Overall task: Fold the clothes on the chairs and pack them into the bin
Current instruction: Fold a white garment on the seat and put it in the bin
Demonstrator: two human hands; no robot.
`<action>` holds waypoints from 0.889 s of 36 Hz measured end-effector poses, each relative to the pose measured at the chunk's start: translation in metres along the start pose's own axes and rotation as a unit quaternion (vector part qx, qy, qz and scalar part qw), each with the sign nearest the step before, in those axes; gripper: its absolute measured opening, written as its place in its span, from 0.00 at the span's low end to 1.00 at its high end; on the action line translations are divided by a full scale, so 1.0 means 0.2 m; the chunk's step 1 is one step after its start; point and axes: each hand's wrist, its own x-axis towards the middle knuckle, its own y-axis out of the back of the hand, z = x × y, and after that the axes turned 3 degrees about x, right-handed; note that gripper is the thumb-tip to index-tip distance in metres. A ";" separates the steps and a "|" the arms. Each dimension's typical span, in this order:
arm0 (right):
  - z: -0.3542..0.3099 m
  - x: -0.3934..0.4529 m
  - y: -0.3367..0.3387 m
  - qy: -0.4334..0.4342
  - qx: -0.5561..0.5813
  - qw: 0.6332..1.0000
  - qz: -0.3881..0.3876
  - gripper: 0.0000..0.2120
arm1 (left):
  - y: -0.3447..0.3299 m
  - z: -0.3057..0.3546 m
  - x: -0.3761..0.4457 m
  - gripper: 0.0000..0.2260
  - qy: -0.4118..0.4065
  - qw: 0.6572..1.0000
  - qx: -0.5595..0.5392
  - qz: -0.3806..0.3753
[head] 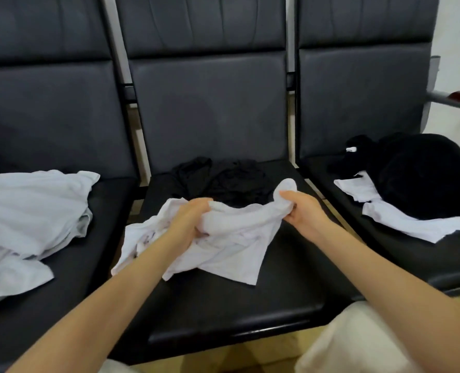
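We look down on three dark padded chairs in a row. Middle chair [250, 292]: a crumpled white garment [231, 246] lies on the seat, partly lifted. Our left hand [190, 220] grips a bunched fold of it, fingers curled round the cloth. Our right hand [303, 211] pinches its upper right edge, thumb on top, fingers tucked beneath; a rounded bit of the cloth sticks up above the thumb. Behind it, toward the backrest, a black garment [220, 181] sits in a loose heap, touching the white one.

Left chair [70, 305]: a pale grey-white garment [27, 227], rumpled, spread over most of the seat.

Right chair [438, 265]: a black heap [422, 173] with a small white tag showing, resting on a flat white piece [401, 216] that pokes out beneath it.

No bin in view.
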 end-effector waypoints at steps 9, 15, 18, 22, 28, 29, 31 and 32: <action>0.02 -0.04 0.08 -0.039 -0.252 0.963 0.084 0.13 | 0.00 -0.02 -0.09 0.18 -0.114 0.989 -0.075 0.047; 0.04 -0.07 0.11 0.052 -0.482 0.872 0.064 0.17 | 0.01 -0.05 -0.09 0.22 -0.111 0.981 -0.139 0.083; 0.06 -0.08 0.11 0.069 -0.527 0.846 0.049 0.17 | 0.02 -0.07 -0.11 0.19 -0.124 0.958 -0.248 0.069; 0.06 -0.09 0.10 0.058 -0.476 0.877 0.043 0.15 | 0.05 -0.04 -0.12 0.21 -0.122 0.932 -0.340 0.038; 0.01 -0.09 0.08 -0.011 -0.171 0.984 0.039 0.12 | 0.09 -0.02 -0.13 0.07 -0.147 0.939 -0.307 -0.054; 0.01 -0.09 0.08 -0.007 -0.138 0.990 0.030 0.12 | 0.10 -0.03 -0.12 0.07 -0.145 0.950 -0.271 -0.048; 0.00 -0.09 0.09 -0.004 -0.106 0.994 0.014 0.15 | 0.09 -0.01 -0.11 0.08 -0.094 0.976 -0.194 -0.021; 0.00 -0.09 0.09 -0.005 -0.107 0.994 0.010 0.17 | 0.07 0.02 -0.11 0.10 -0.055 0.990 -0.130 0.008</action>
